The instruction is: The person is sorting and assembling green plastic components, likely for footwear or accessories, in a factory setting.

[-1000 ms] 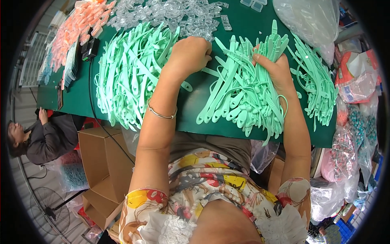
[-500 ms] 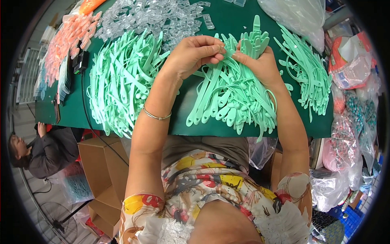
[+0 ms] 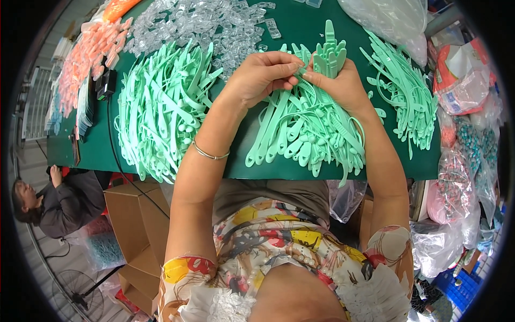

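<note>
Right hand [image 3: 343, 86]: half-curled; mint-green, ribbed plastic straps [image 3: 329, 58] are being gripped, seemingly to bunch tips.
Left hand [image 3: 274, 74]: fingertips pinched; what's being held can't be told.
Straps: being held over flat green tabletop [image 3: 242, 156].

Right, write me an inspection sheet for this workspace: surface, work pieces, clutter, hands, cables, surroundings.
Surface: green tabletop, largely covered.
Work pieces: mint-green plastic strips in a left pile, middle pile and right pile.
Clutter: clear plastic pieces, coral pieces and a clear bag beyond the strips.
Hands: right hand grips a bunch of strips; left hand has fingertips beside it, any hold too small to tell.
Cables: black cable from a black box, over the table edge.
Surroundings: cardboard box, fan and co-worker at left; bagged goods at right.
</note>
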`<state>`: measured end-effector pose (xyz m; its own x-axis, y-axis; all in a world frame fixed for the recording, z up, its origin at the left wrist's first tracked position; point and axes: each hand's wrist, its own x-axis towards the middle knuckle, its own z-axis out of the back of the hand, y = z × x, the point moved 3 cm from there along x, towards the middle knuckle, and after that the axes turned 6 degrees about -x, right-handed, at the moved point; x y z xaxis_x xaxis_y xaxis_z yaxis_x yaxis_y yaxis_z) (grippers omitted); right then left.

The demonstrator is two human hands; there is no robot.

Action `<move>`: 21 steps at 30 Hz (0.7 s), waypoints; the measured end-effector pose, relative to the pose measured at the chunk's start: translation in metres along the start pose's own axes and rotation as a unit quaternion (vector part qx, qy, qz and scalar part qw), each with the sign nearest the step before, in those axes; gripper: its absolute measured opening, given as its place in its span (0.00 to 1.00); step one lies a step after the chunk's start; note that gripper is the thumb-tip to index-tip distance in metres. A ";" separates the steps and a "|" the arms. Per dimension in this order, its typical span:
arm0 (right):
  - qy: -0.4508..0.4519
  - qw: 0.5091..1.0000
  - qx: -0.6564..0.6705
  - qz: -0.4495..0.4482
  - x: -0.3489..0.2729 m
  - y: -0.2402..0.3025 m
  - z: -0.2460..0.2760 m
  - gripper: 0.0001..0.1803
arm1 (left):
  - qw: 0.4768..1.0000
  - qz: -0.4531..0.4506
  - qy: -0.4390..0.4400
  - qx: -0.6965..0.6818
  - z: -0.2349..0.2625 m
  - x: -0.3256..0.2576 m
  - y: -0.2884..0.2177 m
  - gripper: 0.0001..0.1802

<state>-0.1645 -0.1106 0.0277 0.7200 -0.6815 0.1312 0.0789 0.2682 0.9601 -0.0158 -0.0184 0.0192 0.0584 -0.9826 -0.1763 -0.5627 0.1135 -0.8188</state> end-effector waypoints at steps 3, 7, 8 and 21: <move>0.010 1.000 0.000 0.001 0.000 0.001 0.000 0.16 | 0.999 -0.012 -0.020 0.046 -0.003 0.002 0.003 0.11; 0.013 1.000 -0.001 -0.002 0.000 0.002 0.000 0.15 | 0.998 -0.022 -0.038 0.055 -0.002 0.001 0.002 0.12; 0.016 1.000 0.003 -0.015 -0.001 0.002 0.000 0.14 | 0.998 -0.023 -0.038 0.055 -0.002 0.000 0.002 0.12; -0.001 1.000 0.003 -0.022 0.001 -0.004 0.001 0.15 | 0.960 -0.110 -0.050 0.252 -0.013 -0.007 -0.007 0.11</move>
<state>-0.1648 -0.1130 0.0245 0.7148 -0.6936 0.0891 0.1062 0.2336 0.9665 -0.0230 -0.0143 0.0328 0.2237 -0.9747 0.0010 -0.0575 -0.0142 -0.9982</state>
